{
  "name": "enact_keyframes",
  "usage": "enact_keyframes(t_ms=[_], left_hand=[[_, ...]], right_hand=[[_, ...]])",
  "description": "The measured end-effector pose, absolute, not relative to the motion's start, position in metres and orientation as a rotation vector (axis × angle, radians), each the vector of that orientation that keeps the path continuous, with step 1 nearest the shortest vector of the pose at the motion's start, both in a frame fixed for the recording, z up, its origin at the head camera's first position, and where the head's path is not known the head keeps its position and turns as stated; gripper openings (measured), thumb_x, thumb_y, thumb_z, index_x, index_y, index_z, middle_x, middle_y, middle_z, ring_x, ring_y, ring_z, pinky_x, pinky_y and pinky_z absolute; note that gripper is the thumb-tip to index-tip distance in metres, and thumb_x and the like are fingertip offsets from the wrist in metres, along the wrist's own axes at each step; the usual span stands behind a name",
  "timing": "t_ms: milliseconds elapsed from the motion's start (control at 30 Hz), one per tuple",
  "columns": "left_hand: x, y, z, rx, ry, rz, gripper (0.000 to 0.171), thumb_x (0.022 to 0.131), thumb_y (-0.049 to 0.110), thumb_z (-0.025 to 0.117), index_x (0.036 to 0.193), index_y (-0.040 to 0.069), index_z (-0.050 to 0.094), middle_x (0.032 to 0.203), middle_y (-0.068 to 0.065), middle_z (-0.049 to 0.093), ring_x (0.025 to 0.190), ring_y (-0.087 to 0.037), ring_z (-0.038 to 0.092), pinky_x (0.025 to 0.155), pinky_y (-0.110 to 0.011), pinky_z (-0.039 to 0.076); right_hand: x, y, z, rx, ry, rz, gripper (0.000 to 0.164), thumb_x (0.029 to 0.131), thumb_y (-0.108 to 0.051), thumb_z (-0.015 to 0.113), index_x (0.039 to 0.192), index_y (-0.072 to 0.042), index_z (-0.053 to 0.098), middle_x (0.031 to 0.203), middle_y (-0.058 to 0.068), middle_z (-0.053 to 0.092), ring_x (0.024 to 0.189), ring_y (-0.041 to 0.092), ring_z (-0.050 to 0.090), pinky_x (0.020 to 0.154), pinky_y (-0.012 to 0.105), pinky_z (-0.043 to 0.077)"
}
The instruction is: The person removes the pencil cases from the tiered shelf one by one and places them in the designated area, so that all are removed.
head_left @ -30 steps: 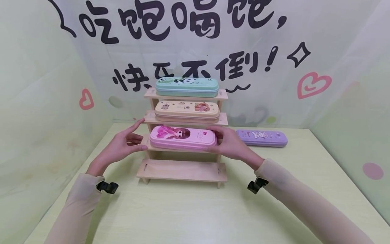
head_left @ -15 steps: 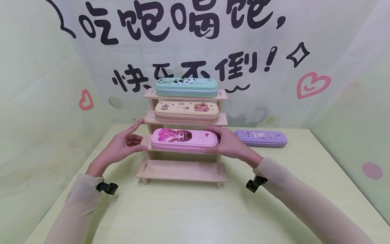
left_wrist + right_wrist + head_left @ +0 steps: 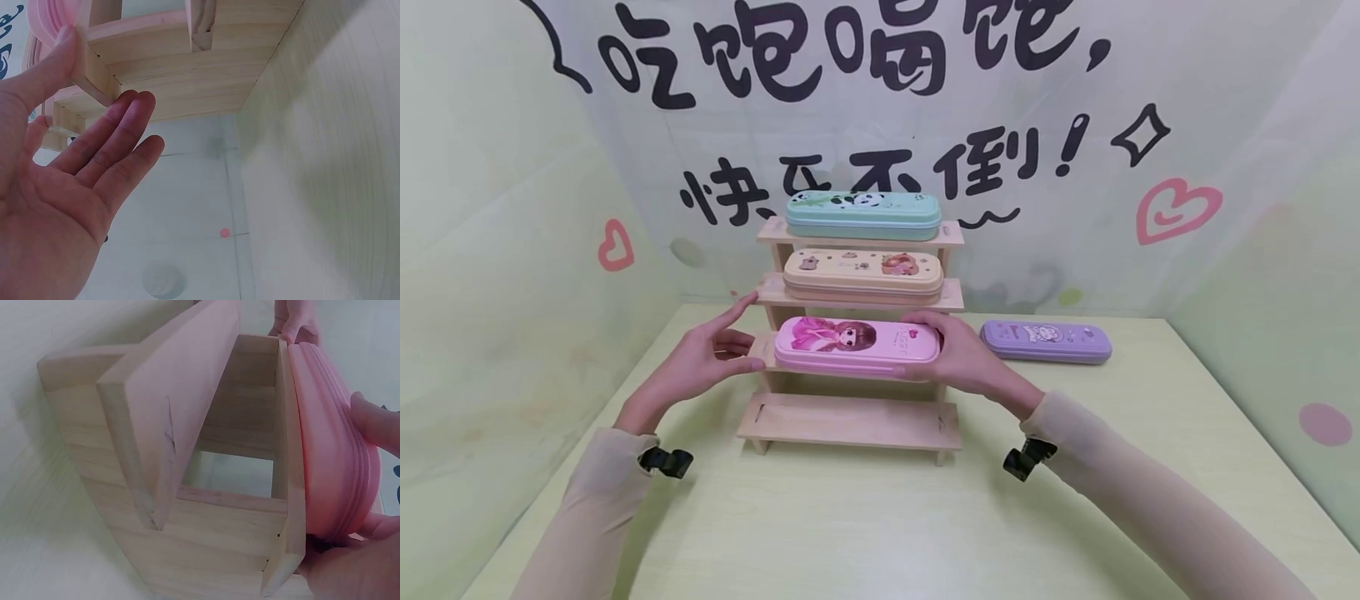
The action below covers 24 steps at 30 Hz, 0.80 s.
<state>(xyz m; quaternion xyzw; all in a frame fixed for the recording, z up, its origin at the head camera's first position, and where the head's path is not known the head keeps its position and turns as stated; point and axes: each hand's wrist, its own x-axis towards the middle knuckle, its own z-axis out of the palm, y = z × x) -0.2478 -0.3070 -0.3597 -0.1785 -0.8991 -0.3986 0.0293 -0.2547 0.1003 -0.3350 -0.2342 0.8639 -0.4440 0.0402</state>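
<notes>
A pink pencil case (image 3: 850, 343) with a doll picture rests on the third shelf down of a wooden step rack (image 3: 850, 421). My right hand (image 3: 966, 354) grips its right end, thumb at the front and fingers over the top and back. In the right wrist view the zipped pink side (image 3: 331, 444) sits against the shelf board. At the rack's left side is my left hand (image 3: 703, 354), thumb at the shelf end and index finger reaching to the shelf above. The left wrist view shows its other fingers (image 3: 119, 140) extended beside the wood, holding nothing.
A mint panda pencil case (image 3: 863, 215) lies on the top shelf and a peach one (image 3: 863, 277) on the second. Right of the rack, a purple pencil case (image 3: 1047, 342) lies on the table (image 3: 850, 533). A printed cloth backdrop (image 3: 1075, 233) encloses the table's back and sides.
The pink pencil case has shifted slightly right along its shelf and settled lower at its left end, with my right hand on it. My left hand has stayed in place.
</notes>
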Motion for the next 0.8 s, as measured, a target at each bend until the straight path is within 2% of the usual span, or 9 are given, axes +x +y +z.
enact_keyframes(t_ms=[467,800], left_hand=[[-0.247,-0.305,-0.359,-0.555,-2.774,-1.235,0.107,0.089,0.022,0.088,0.168,0.043,0.02,0.124,-0.021,0.072,0.108,-0.031,0.072,0.096,-0.047,0.059],[-0.248,-0.308,-0.362,-0.571,-2.758,-1.225,0.106,0.09,0.022,0.088,0.169,0.041,0.021,0.122,-0.019,0.073,0.107,-0.03,0.072,0.094,-0.038,0.06]], right_hand=[[-0.237,0.106,-0.335,-0.682,2.469,-1.669,0.068,0.079,-0.021,0.092,0.14,-0.013,0.063,0.133,0.006,0.064,0.119,0.026,0.06,0.105,0.045,0.048],[-0.229,0.119,-0.335,-0.681,2.37,-1.779,0.068,0.079,-0.013,0.092,0.14,-0.008,0.062,0.132,0.01,0.066,0.115,0.026,0.062,0.102,0.04,0.051]])
